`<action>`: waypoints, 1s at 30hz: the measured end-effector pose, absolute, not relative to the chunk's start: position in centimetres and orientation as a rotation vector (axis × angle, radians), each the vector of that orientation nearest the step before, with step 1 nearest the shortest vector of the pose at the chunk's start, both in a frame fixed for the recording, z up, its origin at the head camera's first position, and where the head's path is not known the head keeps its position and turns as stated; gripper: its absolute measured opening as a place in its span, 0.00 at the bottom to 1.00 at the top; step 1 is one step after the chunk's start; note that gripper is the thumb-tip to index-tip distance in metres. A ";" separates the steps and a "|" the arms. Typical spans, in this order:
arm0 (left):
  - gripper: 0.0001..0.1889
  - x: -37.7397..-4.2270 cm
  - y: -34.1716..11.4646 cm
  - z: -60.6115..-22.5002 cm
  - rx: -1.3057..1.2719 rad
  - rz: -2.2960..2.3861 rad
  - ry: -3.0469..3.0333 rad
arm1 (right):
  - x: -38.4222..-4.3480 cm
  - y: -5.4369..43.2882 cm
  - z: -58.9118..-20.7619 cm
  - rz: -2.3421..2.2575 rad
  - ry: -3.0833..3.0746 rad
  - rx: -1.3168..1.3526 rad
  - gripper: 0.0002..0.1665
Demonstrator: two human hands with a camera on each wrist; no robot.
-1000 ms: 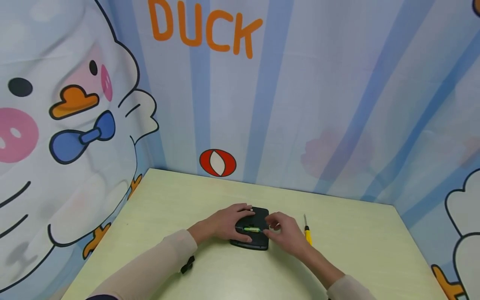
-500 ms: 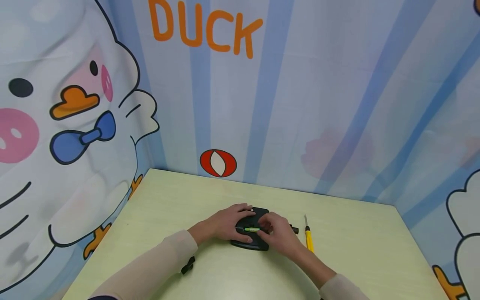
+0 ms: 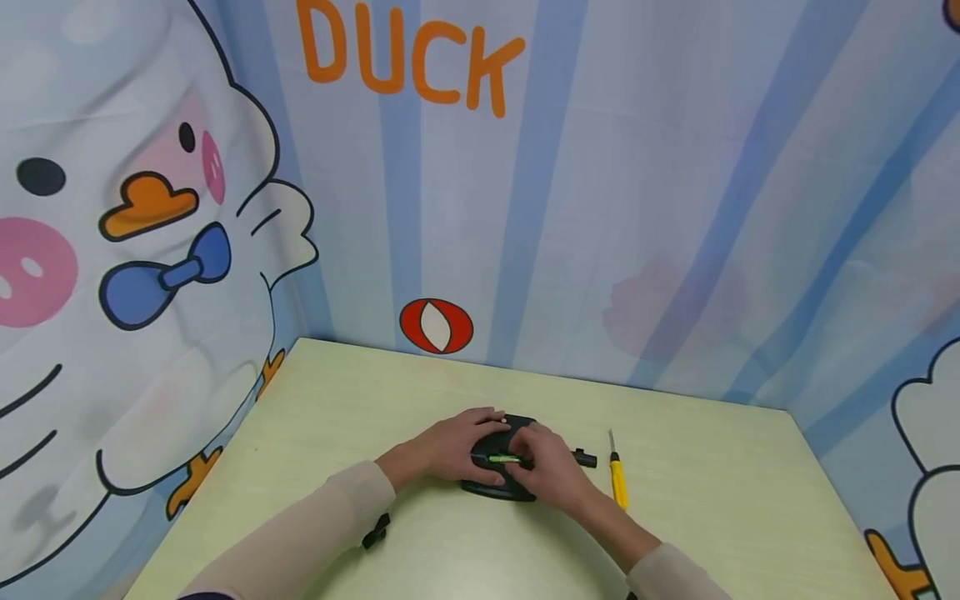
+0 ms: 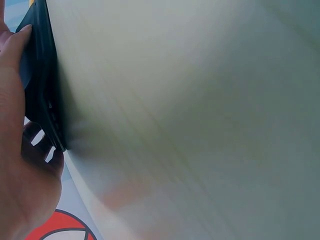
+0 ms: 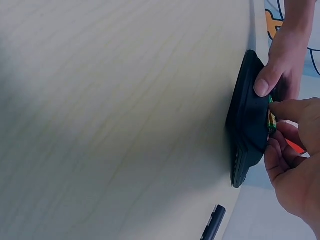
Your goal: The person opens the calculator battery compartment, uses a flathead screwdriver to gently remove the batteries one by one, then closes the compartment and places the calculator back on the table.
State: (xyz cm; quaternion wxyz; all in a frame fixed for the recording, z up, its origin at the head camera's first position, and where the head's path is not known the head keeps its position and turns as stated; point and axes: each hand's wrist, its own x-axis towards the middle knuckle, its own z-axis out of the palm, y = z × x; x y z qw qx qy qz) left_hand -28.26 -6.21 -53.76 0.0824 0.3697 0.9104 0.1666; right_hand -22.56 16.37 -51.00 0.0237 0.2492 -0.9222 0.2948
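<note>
A flat black device [image 3: 501, 487] lies on the table with a green battery [image 3: 504, 458] in a slot on its upper face. My left hand [image 3: 453, 446] grips the device from the left, thumb near its front and fingers across its back part. In the left wrist view the fingers curl about the device's edge [image 4: 47, 85]. My right hand [image 3: 553, 468] is over the device's right side, its thumb and curled fingers pinching the right end of the battery. The right wrist view shows these fingertips against the battery [image 5: 271, 122]. That end is partly hidden by the fingers.
Right of the right hand lies a small black piece [image 3: 585, 458]. Beyond it is a screwdriver [image 3: 617, 479] with a yellow handle. A small black object [image 3: 376, 530] is beside the left sleeve. A printed curtain [image 3: 570, 208] hangs behind the table [image 3: 360, 392].
My right hand has moved left from the device's right edge onto the battery's end. The small black piece behind it has come into view. The left hand has stayed in place.
</note>
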 end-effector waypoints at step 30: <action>0.46 -28.4 -6.4 -54.2 1.120 0.525 2.722 | -22.9 15.9 -51.3 0.891 -2.929 0.804 0.10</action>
